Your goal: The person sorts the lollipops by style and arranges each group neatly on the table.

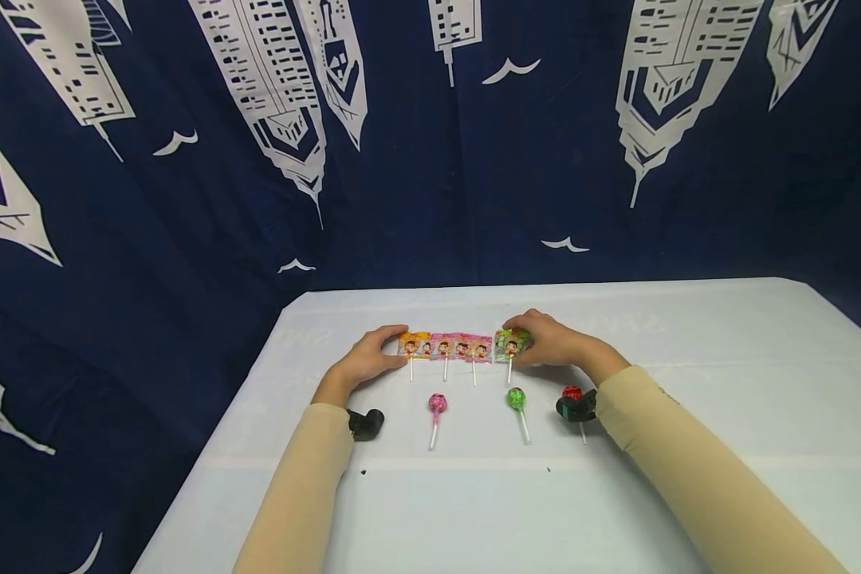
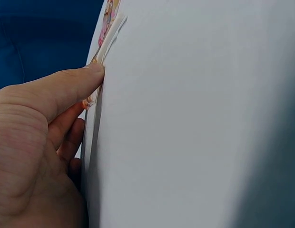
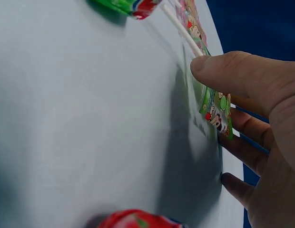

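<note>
row of packets (image 1: 448,351) pinched at both ends

left hand (image 1: 364,359) grips the orange packet (image 1: 414,343), right hand (image 1: 551,339) the green packet (image 1: 505,344), thumb and fingers clamped on each, probably to keep the line straight. two pink packets (image 1: 459,344) lie between, with a slight gap before the green. nearer the person, pink lollipop (image 1: 438,403), green lollipop (image 1: 516,399) and red lollipop (image 1: 572,392) rest apart, maybe to stay distinct.

Navy building-print cloth (image 1: 409,207) behind a white table (image 1: 473,518)
</note>
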Demonstrator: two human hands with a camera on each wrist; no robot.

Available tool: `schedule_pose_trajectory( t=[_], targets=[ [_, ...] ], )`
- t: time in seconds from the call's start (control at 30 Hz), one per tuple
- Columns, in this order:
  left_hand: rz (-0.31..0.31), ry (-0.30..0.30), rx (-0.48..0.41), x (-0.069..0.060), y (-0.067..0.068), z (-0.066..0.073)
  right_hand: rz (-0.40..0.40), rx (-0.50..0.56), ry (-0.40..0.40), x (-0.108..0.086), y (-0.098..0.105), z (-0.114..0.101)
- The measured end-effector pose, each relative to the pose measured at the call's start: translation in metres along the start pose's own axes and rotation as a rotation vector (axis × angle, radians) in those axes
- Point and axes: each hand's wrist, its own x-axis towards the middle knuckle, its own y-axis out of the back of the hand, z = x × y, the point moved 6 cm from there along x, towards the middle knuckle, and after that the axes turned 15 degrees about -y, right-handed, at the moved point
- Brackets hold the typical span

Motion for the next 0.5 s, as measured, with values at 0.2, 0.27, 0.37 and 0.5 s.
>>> schedule_pose_trajectory(
  t=[0.2,0.27,0.37,0.5],
  targets=[
    [-0.004,0.012,-0.006,0.0,0.0,-0.0005,-0.009,-0.022,-0.02,0.0037,-0.0025,0.0012],
    [-0.004,0.017,-0.004,0.0001,0.0001,-0.0015,-0.011,-0.031,-0.022,0.0052,-0.0036,0.002],
    [-0.004,0.017,0.0,-0.0003,0.0002,-0.0023,-0.015,-0.048,-0.022,0.0068,-0.0049,0.0027],
    [0.0,0.016,-0.003,-0.0003,0.0003,-0.0023,-0.015,-0.058,-0.029,0.0077,-0.0059,0.0032]
  ],
)
